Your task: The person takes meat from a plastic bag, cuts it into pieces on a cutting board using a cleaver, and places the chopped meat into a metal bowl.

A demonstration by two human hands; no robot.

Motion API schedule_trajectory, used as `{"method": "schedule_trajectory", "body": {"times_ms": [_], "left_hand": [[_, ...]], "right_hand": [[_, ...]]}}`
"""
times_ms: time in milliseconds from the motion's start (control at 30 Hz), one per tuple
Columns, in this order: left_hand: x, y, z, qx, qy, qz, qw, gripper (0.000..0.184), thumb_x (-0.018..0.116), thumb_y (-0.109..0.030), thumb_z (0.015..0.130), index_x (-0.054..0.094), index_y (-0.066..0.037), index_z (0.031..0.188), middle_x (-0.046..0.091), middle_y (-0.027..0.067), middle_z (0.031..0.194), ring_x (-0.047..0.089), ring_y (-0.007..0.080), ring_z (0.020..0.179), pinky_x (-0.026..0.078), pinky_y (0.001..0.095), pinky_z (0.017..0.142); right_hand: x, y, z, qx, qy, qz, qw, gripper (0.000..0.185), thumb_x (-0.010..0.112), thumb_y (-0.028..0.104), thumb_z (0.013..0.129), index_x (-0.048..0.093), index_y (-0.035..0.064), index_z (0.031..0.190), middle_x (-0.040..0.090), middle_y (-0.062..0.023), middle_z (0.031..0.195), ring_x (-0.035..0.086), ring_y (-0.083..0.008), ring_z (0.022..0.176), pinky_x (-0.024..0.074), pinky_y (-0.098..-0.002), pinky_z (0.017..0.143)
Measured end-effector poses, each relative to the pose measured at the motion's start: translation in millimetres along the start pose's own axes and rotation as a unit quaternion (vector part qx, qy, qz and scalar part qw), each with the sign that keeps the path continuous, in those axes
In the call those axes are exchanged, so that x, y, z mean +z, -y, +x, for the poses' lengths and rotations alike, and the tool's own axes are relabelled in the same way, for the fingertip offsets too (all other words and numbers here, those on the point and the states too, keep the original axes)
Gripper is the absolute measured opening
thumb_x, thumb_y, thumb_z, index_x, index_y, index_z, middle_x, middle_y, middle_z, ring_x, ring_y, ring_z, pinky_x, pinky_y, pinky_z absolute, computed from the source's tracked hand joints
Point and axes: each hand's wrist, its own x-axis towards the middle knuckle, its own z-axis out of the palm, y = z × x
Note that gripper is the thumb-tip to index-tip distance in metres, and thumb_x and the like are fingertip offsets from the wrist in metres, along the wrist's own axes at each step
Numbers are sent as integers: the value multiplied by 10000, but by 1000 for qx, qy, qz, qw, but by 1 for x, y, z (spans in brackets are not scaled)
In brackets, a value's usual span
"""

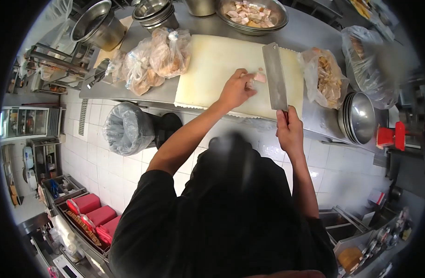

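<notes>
"So, what is the right hand [290, 130] doing?"

"Its fingers are closed around the handle of a cleaver [276, 74], at the near edge of the cutting board [221, 58]. The blade reaches away from the person, over the right part of the board, with its broad face showing. I can't tell whether the steel touches the board."

"And the left hand [238, 89]?"

"That one is over the middle of the board, fingers bent, just beside a small pink piece of food [259, 77]. The piece lies between those fingers and the blade. Whether the fingers are gripping anything, I can't tell; the tips are too small to read."

"What's around the board?"

"It lies on a metal table [202, 25]. To the left, touching or nearly touching it, is a cluster of clear plastic bags [170, 51] with brownish food inside. Beyond the far edge stands a metal bowl [252, 31] heaped with chopped pink and tan pieces [249, 13]."

"On the right side?"

"An open plastic bag [309, 65] of tan pieces just beside the board, then a stack of metal bowls [364, 118], tilted so the top one shows its inside, near the table's edge."

"Anything on the floor?"

"A bin [129, 129] lined with clear plastic, on the white tiles [89, 143] left of the person."
</notes>
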Motion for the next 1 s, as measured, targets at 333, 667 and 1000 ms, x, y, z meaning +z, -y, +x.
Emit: {"method": "schedule_trajectory", "body": {"times_ms": [333, 667, 1000], "left_hand": [[-62, -9, -15, -55, 22, -18, 998, 304, 789, -128, 673, 673, -8, 927, 632, 121, 924, 627, 266, 787, 516, 361, 732], [-86, -24, -36, -76, 48, -4, 996, 334, 715, -46, 705, 665, -23, 1034, 606, 136, 1105, 572, 321, 1026, 476, 376, 913], [-140, -7, -53, -162, -3, -79, 984, 291, 622, 17, 726, 660, 13, 1014, 615, 147, 1071, 611, 325, 923, 497, 382, 816]], "right_hand": [[21, 15, -31, 26, -44, -61, 997, 187, 533, 181, 958, 496, -2, 942, 520, -73, 597, 508, -170, 474, 414, -331, 456], [89, 68, -6, -53, -76, -133, 987, 185, 506, 117, 945, 455, -20, 1058, 612, -235, 730, 599, -430, 667, 449, -486, 581], [90, 122, 17, -156, -231, -97, 956, 261, 513, 139, 952, 456, -24, 1147, 599, -176, 664, 607, -325, 579, 466, -399, 543]]}}
